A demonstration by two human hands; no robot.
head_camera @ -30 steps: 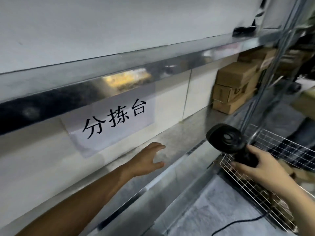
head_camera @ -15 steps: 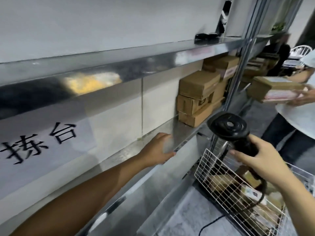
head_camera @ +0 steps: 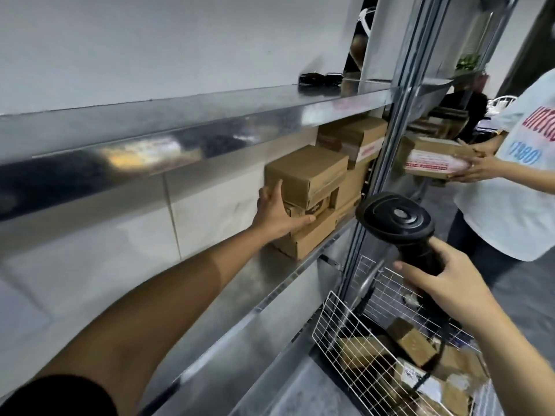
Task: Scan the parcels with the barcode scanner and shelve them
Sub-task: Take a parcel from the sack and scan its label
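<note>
You face a shelf [head_camera: 210, 115] of bright sheet metal, smooth and glossy enough to mirror blurred light, against a wall [head_camera: 150, 40] that looks matt and pale. The parcels [head_camera: 306, 175] your left hand [head_camera: 274, 213] touches are plain brown cardboard, matt, with glossy tape along their seams. The barcode scanner [head_camera: 396, 223] in your right hand [head_camera: 444, 283] is black plastic with a dull sheen, and the basket [head_camera: 339, 334] below is thin white-coated wire.

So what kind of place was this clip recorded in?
Most likely a parcel sorting or storage room: cardboard parcels are stacked on a metal shelf, a wire basket holds more, and the right hand grips a barcode scanner.
</note>
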